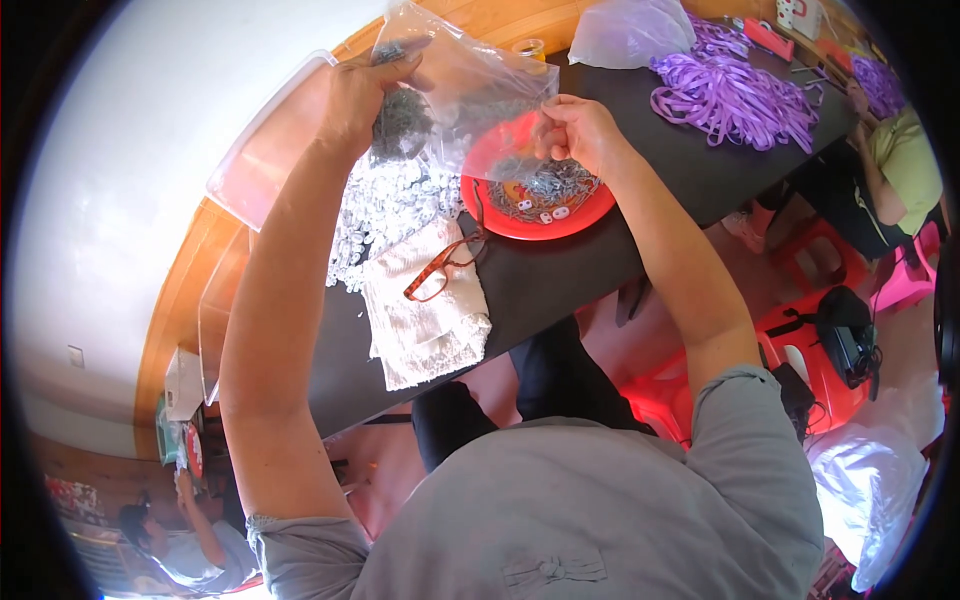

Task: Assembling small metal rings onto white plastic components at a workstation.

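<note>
Both my hands hold up a clear plastic bag point(490, 75) above the table. My left hand point(352, 105) grips its left side, next to a clump of small grey pieces point(402, 125) inside the bag. My right hand point(582, 132) pinches the right edge between thumb and fingers. Beneath the bag sits a red plastic bowl point(545, 231) of small grey metal-looking pieces point(565, 185), with a few white bits at its near side. Left of the bowl lies a heap of small clear-white plastic pieces point(385, 210). Brown-framed glasses point(427, 270) rest on a folded white cloth point(430, 335) nearer me.
The dark table point(560, 270) carries a pile of purple ribbon straps point(735, 100) and a white plastic bag point(630, 35) at the far right. A clear bin point(270, 150) stands at the left. Another person point(895, 170) sits at the right, near red stools point(820, 255).
</note>
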A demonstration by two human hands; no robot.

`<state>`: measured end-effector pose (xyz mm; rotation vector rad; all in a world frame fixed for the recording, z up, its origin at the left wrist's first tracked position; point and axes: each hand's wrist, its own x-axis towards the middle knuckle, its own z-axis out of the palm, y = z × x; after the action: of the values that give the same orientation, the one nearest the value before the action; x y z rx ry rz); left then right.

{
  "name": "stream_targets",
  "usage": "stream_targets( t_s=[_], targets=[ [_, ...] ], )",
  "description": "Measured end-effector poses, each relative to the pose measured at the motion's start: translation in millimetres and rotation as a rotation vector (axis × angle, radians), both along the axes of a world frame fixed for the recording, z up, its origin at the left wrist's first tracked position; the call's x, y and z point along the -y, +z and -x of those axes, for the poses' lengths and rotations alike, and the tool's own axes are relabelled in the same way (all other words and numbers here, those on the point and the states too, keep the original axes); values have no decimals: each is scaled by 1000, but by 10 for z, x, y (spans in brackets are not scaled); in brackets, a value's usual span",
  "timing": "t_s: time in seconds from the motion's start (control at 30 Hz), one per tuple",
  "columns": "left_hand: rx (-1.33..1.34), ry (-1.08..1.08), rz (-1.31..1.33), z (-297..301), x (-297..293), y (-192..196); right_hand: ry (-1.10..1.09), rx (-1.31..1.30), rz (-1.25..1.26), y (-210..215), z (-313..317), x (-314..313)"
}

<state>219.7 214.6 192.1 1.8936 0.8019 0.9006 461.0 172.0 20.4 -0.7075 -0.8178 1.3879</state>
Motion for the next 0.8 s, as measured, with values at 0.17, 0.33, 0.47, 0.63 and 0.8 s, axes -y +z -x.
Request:
stream_targets(
  t_s=[0.17, 0.33, 0.47, 0.63, 0.8],
  targets=[
    [-52, 12, -34, -77, -100, 73, 5, 12, 10, 38, 6, 17],
    [-191, -46, -137, -202, -111, 149, 12, 104, 74, -2, -34, 9],
    [-248, -87, -271, -258, -152, 149, -64, 180, 152, 12, -9, -11],
    [-318, -129, -300, -387, -151, 101, -587, 650, 49, -163, -100, -133],
    [-303, -152, -258, -455, -105, 84, -1268, 787, -402, 98, -130, -28]
  ],
)
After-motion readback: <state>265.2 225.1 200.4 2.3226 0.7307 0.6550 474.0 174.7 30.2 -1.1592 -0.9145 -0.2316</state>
